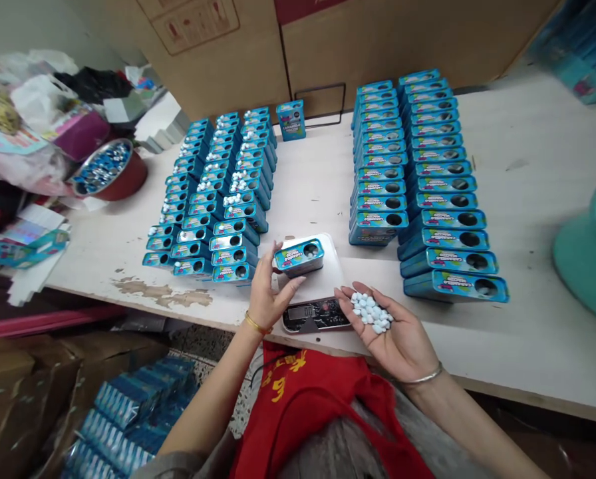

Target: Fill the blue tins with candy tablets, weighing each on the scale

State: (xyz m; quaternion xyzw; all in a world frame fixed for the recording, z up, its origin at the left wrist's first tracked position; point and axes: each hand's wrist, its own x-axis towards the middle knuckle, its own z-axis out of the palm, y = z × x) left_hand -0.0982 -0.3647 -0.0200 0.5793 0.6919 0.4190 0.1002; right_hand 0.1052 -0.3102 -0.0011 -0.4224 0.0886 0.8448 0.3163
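Observation:
My left hand (271,286), with a gold bangle on its wrist, is at the left end of a small blue tin (293,258), thumb in front and fingers at the far side. The tin's round top opening shows pale pieces inside. Beneath it is the white plate of a scale (334,263), whose display (302,312) appears to read 0.0. My right hand (402,339) is palm up and cupped, holding a heap of pale blue candies (372,311) beside the scale's black front panel.
Rows of blue tins (238,226) stand left, several topped with candies; more tins (428,179) stand right. One tin (291,121) stands apart at the back before cardboard boxes (218,60). A red bowl (128,179) and a teal object (587,253) flank the table.

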